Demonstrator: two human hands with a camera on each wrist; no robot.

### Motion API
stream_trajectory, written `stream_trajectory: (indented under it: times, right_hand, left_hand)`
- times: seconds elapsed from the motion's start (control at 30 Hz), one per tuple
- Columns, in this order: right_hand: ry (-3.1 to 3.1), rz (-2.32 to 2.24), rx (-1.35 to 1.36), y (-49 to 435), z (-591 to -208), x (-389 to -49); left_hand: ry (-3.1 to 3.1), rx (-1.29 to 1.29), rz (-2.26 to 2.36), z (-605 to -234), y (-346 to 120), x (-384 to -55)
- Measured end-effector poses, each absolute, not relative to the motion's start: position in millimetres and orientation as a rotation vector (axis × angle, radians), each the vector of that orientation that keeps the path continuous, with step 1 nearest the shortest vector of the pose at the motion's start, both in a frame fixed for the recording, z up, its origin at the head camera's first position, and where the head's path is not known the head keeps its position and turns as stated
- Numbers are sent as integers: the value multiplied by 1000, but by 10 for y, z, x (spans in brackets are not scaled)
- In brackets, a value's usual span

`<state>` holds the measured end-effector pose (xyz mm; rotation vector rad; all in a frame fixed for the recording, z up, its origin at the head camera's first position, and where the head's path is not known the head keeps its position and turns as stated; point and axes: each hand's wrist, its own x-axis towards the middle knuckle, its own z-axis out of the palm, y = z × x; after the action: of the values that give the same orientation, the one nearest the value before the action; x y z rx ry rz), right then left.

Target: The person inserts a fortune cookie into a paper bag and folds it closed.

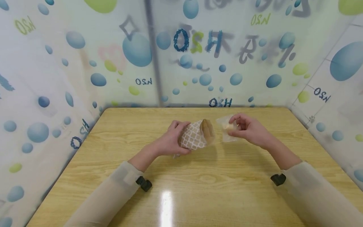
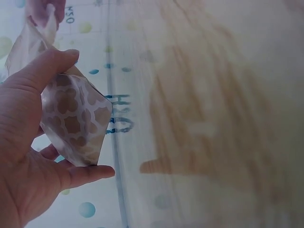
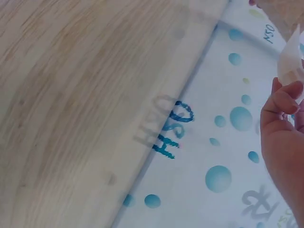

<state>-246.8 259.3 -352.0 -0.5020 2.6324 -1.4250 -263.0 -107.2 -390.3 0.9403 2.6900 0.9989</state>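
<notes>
A brown paper bag (image 1: 194, 135) with a white lattice pattern is held above the table by my left hand (image 1: 171, 142), thumb on one side and fingers on the other. The bag's mouth gapes toward the right. Just across from that mouth, my right hand (image 1: 250, 130) pinches a small translucent packet (image 1: 226, 122) with something pale in it; what this is cannot be made out. Packet and bag are apart. In the left wrist view the bag's closed end (image 2: 71, 111) juts past my thumb. The right wrist view shows only part of the packet (image 3: 289, 64).
A wood-grain table (image 1: 181, 176) with a glossy surface lies under both hands. Behind it and at its sides stand walls (image 1: 187, 91) printed with blue and green dots and lettering. Small black devices (image 1: 144, 183) sit at both wrists, by the light sleeves (image 1: 107, 195).
</notes>
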Motion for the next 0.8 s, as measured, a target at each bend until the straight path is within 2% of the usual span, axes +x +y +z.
stream_trajectory:
  times: [0.23,0.8]
  right_hand:
    - [2567,-1510,-549,2445,-3366,-2336]
    - [2601,-1526,-624,2154,-3383,-2324]
  left_hand:
    - [2703,943,987,-3908,-1078,-2631]
    - [2702,940,995,-3901,-1076,-2607]
